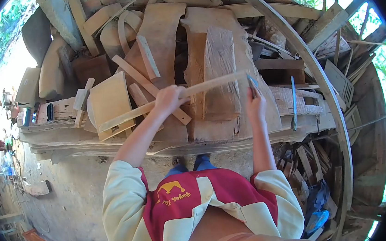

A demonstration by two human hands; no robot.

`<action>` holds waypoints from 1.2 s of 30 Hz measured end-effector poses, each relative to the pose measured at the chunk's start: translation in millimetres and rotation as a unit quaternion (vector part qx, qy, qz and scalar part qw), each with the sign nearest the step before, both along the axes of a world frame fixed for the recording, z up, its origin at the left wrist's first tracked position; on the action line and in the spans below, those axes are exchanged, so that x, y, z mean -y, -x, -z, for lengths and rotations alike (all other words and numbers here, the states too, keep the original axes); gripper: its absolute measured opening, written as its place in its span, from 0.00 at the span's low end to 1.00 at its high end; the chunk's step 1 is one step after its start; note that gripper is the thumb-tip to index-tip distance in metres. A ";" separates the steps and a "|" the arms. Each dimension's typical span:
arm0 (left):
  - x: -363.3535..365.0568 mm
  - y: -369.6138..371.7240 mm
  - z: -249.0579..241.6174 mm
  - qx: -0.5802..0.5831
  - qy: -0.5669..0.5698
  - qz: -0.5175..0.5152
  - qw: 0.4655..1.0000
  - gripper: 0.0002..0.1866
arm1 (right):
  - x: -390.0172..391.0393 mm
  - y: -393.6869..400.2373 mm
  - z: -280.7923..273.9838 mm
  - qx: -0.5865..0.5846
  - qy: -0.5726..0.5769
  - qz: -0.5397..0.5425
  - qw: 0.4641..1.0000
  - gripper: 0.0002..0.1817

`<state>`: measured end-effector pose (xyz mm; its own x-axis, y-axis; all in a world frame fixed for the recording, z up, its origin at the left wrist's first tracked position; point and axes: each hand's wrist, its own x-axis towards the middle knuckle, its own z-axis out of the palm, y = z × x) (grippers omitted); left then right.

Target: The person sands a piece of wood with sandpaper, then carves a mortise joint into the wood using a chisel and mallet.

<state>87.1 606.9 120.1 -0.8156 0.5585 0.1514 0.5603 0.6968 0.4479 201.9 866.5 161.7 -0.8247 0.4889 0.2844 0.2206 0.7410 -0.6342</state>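
Note:
My left hand (169,100) is closed around a long, narrow wooden strip (215,82), which slants across the bench from lower left to upper right. At the strip's right end, my right hand (256,106) grips a slim hand tool (252,82) with a flat bluish end; its exact kind I cannot tell. Beneath the strip lies a thick rough wooden block (219,67) on broad planks (165,25). A pale square board (110,103) is under the strip's left end, and another wooden slat (140,79) crosses below my left hand.
A long blue-grey tool (294,104) lies on the wooden workbench (269,137) to the right. Beyond it stands a tall curved wooden beam (315,67). Offcuts (306,163) are heaped below at the right. Shaped wooden pieces (56,71) stand at the back left.

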 end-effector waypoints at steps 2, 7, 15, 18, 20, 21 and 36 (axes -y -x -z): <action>-4.7 -0.3 7.6 -0.037 -0.021 0.024 0.999 0.19 | 10.4 16.3 -6.9 -0.053 -0.047 -0.019 0.997 0.17; -3.8 6.3 6.9 0.066 0.082 0.007 0.994 0.23 | 16.6 62.4 14.0 0.033 -0.211 -0.102 0.972 0.19; -7.7 -1.9 0.8 0.005 0.085 -0.014 0.996 0.23 | 57.9 50.1 64.1 0.097 -0.220 -0.120 0.963 0.19; -8.5 -3.4 1.0 -0.003 0.090 -0.013 0.996 0.22 | 47.6 45.1 62.0 0.062 -0.236 -0.228 0.943 0.19; -9.1 -1.9 3.1 0.004 0.098 -0.014 0.995 0.22 | 12.9 58.0 53.8 0.107 -0.274 -0.085 0.952 0.19; -9.2 -2.2 5.4 0.005 0.107 -0.021 0.994 0.21 | -0.5 64.1 52.2 0.110 -0.271 -0.083 0.953 0.19; -12.8 -5.9 17.1 -0.104 0.114 -0.038 0.987 0.14 | -54.7 68.0 42.6 0.130 -0.048 -0.021 0.990 0.18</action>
<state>92.9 619.8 103.0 -0.8208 0.5356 0.1985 0.5659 0.8097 0.1554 134.0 921.2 119.1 -0.8950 0.4338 0.1037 0.3345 0.8067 -0.4871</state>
